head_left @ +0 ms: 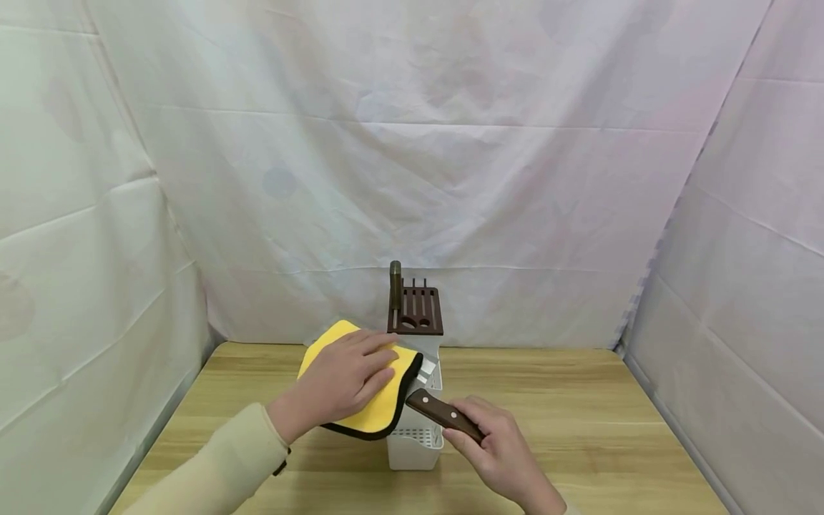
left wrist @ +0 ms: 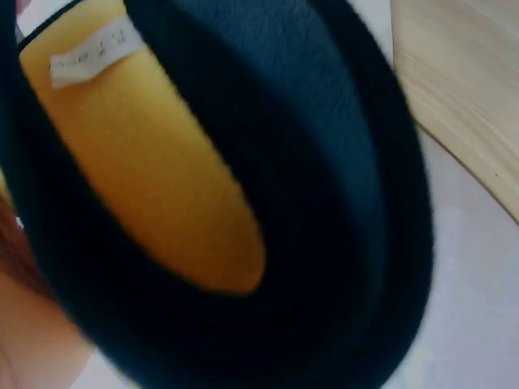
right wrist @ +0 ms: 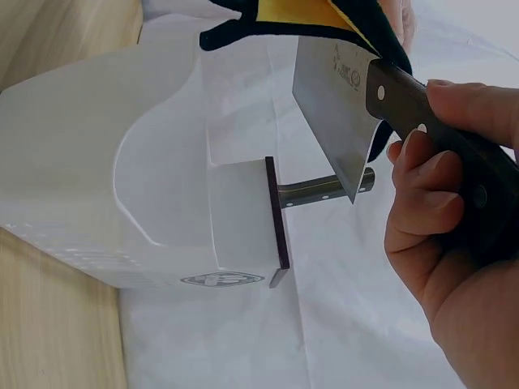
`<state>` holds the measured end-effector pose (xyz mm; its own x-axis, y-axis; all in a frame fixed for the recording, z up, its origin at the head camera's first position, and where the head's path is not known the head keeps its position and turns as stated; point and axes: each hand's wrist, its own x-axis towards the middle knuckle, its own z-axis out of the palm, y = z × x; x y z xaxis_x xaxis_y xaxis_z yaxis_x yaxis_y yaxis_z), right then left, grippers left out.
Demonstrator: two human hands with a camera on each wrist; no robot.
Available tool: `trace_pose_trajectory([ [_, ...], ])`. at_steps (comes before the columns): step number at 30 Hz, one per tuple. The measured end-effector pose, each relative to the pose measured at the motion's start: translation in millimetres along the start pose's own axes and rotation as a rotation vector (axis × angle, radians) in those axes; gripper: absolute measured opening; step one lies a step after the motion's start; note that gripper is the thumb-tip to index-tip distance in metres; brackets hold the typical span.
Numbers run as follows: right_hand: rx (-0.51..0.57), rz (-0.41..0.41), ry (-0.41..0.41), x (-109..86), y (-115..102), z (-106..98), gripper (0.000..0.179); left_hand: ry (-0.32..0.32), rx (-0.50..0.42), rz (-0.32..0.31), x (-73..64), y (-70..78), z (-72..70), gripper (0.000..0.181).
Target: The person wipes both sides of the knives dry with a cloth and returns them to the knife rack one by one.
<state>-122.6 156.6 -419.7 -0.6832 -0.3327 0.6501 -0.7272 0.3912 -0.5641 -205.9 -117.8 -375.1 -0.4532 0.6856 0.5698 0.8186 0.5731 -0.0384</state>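
My right hand point(head_left: 498, 454) grips the dark brown riveted handle of a cleaver point(head_left: 440, 413), thumb along one side and fingers curled beneath. In the right wrist view its broad steel blade point(right wrist: 328, 105) slants down, the upper part tucked into a yellow cloth point(right wrist: 304, 11) with black edging. My left hand point(head_left: 347, 372) holds that cloth folded over the blade, fingers across its yellow face; the thumb is hidden. Folds of the cloth's dark underside and a white label point(left wrist: 96, 55) fill much of the left wrist view.
Behind the cloth stands a white knife holder point(right wrist: 73, 154) with a brown slotted top point(head_left: 421, 329). A knife with a dark handle point(head_left: 395, 286) is upright in it. The wooden table point(head_left: 547, 429) has white fabric point(head_left: 412, 179) behind and on both sides.
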Motion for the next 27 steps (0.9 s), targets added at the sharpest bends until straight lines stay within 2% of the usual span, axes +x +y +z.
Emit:
trace_pose_trajectory([
  [4, -0.025, -0.007, 0.001, -0.7, 0.1, 0.4, 0.025, -0.015, -0.004, -0.057, 1.4, -2.7, -1.1, 0.025],
  [7, -0.042, -0.016, 0.001, -0.6, -0.2, 0.4, 0.024, -0.008, 0.014, -0.071, 3.7, -1.4, -1.4, 0.023],
  [14, -0.038, -0.019, 0.011, 0.3, 0.9, 1.6, 0.021, 0.038, 0.094, -0.06, 7.4, 7.7, -0.5, 0.019],
  [20, -0.046, -0.03, 0.026, 1.7, 1.9, 2.4, 0.022, 0.063, 0.135, -0.018, 3.0, 14.3, 4.1, 0.028],
  [23, -0.056, -0.018, 0.031, 2.2, 1.9, 2.8, 0.022, 0.04, 0.124, -0.002, -0.2, 19.0, 4.2, 0.035],
  [27, -0.058, -0.014, 0.035, 2.3, 2.3, 1.9, 0.021, -0.03, 0.072, 0.013, -3.2, 25.7, 4.8, 0.046],
])
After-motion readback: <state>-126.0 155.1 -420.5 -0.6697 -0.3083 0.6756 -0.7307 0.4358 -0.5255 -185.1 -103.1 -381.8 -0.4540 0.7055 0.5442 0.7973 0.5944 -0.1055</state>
